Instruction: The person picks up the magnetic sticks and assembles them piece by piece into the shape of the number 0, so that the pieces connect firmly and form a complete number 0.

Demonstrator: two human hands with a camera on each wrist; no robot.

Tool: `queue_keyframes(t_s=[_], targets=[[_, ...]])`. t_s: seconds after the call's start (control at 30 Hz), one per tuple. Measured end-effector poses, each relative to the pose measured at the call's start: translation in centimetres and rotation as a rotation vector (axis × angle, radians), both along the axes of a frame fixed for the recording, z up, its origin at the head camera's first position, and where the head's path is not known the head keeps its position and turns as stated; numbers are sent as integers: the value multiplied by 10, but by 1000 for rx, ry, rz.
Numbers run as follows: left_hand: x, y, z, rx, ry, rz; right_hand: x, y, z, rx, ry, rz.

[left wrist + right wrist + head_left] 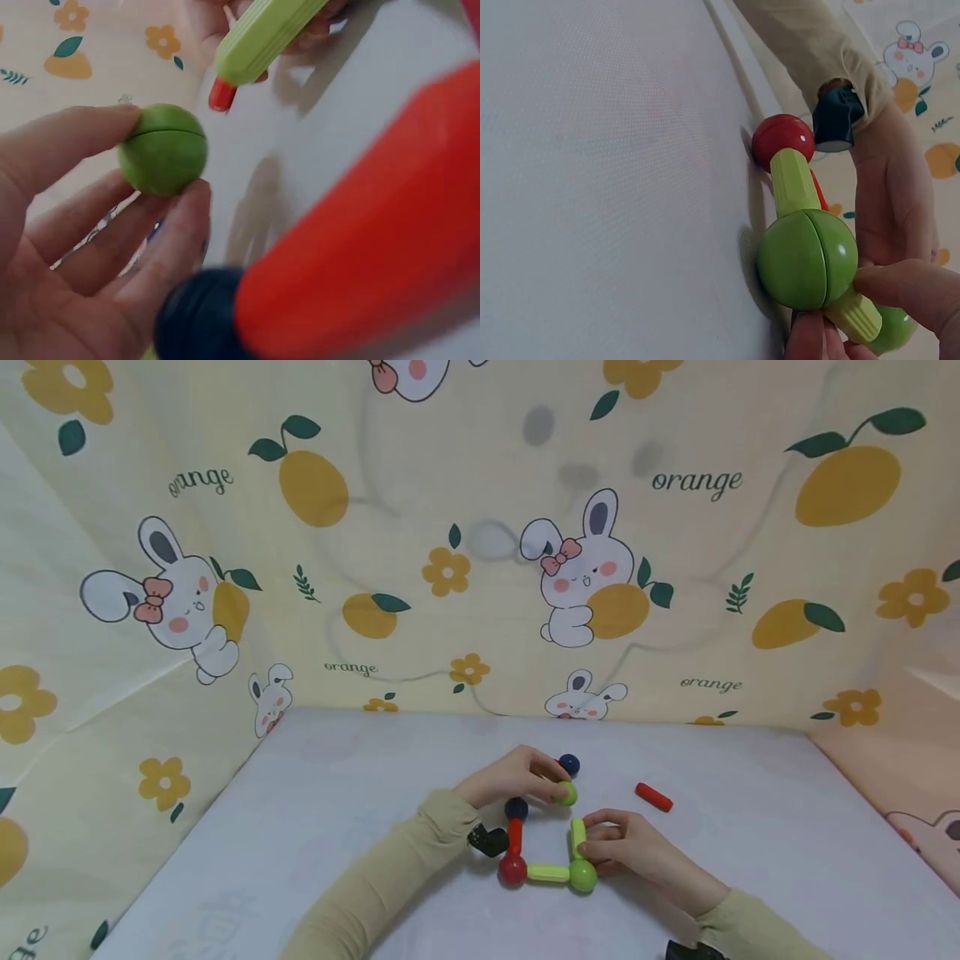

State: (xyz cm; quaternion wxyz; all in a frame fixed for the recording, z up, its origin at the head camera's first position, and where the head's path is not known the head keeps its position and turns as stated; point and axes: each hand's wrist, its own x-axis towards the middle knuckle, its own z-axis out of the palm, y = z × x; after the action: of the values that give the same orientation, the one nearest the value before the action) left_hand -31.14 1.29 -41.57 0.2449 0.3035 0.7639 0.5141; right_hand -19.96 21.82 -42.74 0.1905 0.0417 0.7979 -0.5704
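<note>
My left hand (517,774) pinches a loose green ball (163,150) between thumb and fingers, above the open side of a ball-and-rod frame. That frame has a navy ball (516,809), a red rod (515,837), a red ball (513,870), a light green rod (548,872) and a green corner ball (583,876). From the corner ball a second light green rod (578,838) points away from me. My right hand (637,853) holds this rod close to the corner ball, thumb on one side and fingers on the other. The left hand's ball is near the rod's far end.
Another navy ball (569,765) lies just beyond the left fingers, with a bit of red beside it. A loose red rod (654,797) lies to the right on the white tabletop (315,860). A printed curtain (480,635) hangs behind the table.
</note>
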Motion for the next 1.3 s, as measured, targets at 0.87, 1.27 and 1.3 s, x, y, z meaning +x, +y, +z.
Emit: queue_keyframes(t_s=[0.87, 1.27, 1.3], targets=[[3, 1, 4, -15, -55, -69, 1, -5, 3, 0, 7, 24], [9, -42, 12, 59, 8, 242, 0, -8, 2, 36, 18, -6], [11, -46, 11, 52, -4, 274, 0, -8, 2, 41, 19, -5]])
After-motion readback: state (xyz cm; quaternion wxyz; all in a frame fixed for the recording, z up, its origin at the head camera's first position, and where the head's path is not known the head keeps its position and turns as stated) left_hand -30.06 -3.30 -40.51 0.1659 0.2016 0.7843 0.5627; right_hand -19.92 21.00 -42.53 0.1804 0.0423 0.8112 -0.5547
